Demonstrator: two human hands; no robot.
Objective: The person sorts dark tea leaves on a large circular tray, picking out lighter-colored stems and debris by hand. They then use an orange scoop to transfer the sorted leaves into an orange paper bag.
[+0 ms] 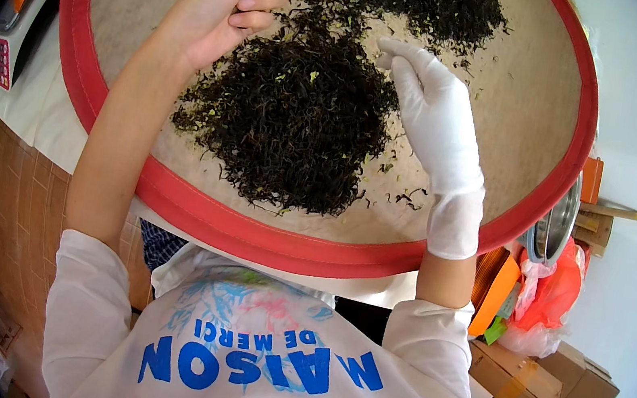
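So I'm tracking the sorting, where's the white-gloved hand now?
In the head view, the white-gloved right hand hovers right of centre over the red-rimmed round tray, beside the dark tea-leaf pile.

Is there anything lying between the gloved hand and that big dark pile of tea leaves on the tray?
Nothing visible does. The gloved right hand hovers right at the edge of the pile of dark tea leaves on the round red-rimmed tray, with only a few stray leaves nearby. The bare left hand pinches some leaves on the pile's other side.
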